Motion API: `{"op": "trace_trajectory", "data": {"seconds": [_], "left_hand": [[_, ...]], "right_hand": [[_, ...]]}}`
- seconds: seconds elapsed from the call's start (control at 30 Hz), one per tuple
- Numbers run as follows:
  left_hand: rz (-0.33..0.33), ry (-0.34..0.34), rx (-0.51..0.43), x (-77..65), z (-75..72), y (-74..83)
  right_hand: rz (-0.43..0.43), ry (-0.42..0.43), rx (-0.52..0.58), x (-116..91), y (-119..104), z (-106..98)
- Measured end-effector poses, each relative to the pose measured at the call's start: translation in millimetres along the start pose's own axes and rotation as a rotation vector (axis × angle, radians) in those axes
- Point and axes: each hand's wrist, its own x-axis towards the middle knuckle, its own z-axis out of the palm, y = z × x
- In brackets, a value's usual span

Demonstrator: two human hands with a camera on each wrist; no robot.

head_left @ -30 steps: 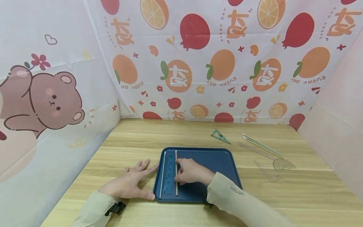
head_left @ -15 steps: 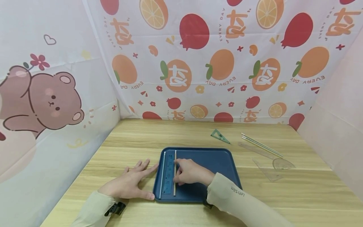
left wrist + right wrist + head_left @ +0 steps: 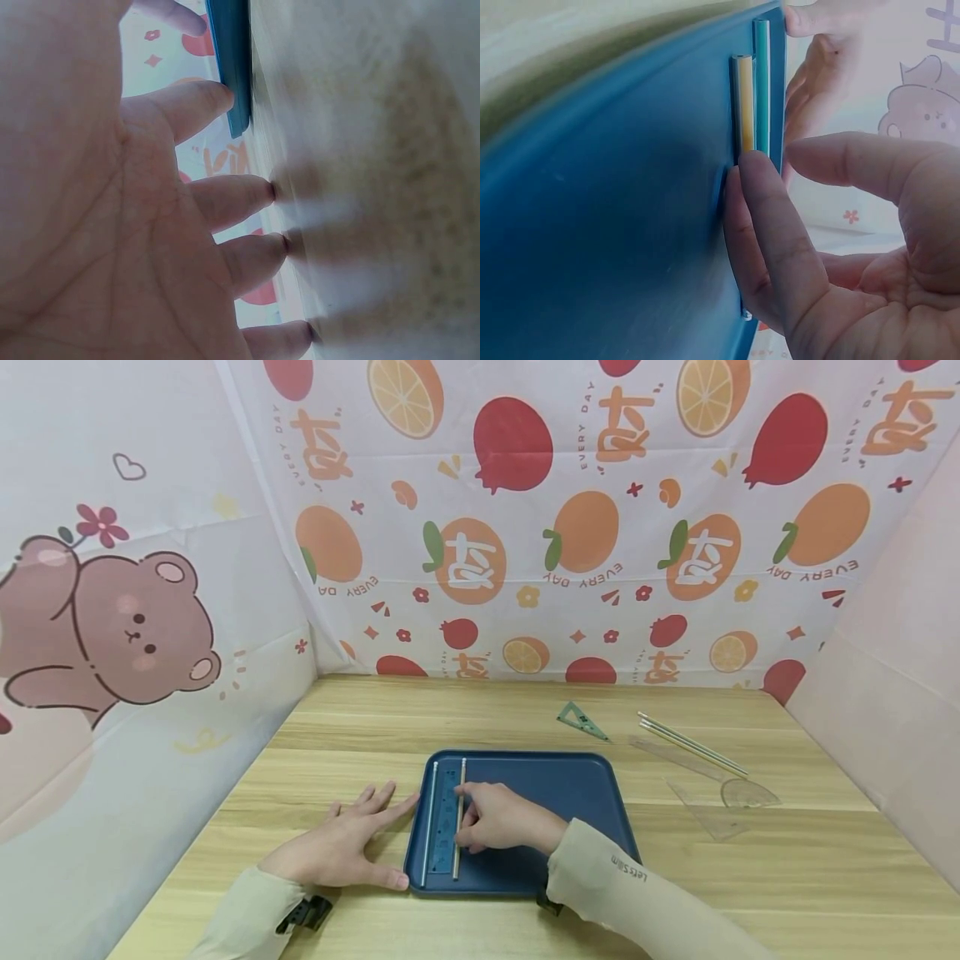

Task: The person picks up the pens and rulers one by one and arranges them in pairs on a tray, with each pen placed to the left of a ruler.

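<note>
A blue tray (image 3: 555, 793) lies on the table. In it, near the left side, are a green pencil (image 3: 430, 827), a translucent blue-green ruler (image 3: 445, 827) and a yellow pencil (image 3: 457, 860), roughly parallel. My right hand (image 3: 502, 817) holds the yellow pencil around its middle, at the ruler's right edge; the right wrist view shows bent fingers (image 3: 780, 232) against it, partly hiding it. My left hand (image 3: 337, 847) is spread on the table left of the tray, its thumb and index finger reaching the tray's left rim. In the left wrist view, the other fingertips (image 3: 259, 191) meet the tabletop.
A green set square (image 3: 583, 722) lies behind the tray. To the right are several pencils (image 3: 693, 745), a clear ruler (image 3: 678, 757), a clear protractor (image 3: 750, 794) and a clear set square (image 3: 705, 810). Printed cloths (image 3: 525, 552) hang behind the table and at its sides.
My right hand has slid the yellow pencil slightly left, from a small gap to right alongside the ruler. The left hand has stayed in place.
</note>
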Motion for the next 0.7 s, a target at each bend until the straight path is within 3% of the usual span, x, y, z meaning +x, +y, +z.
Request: {"op": "trace_trajectory", "data": {"seconds": [0.4,0.7], "left_hand": [[-0.001,-0.013,-0.008,0.8,-1.1,-0.4],[-0.001,-0.016,-0.021,0.9,-2.1,-0.8]], "right_hand": [[-0.029,-0.045,0.087,-3.5,4.9,-8.9],[-0.051,-0.047,0.023,-5.4,11.8,-21.7]]}}
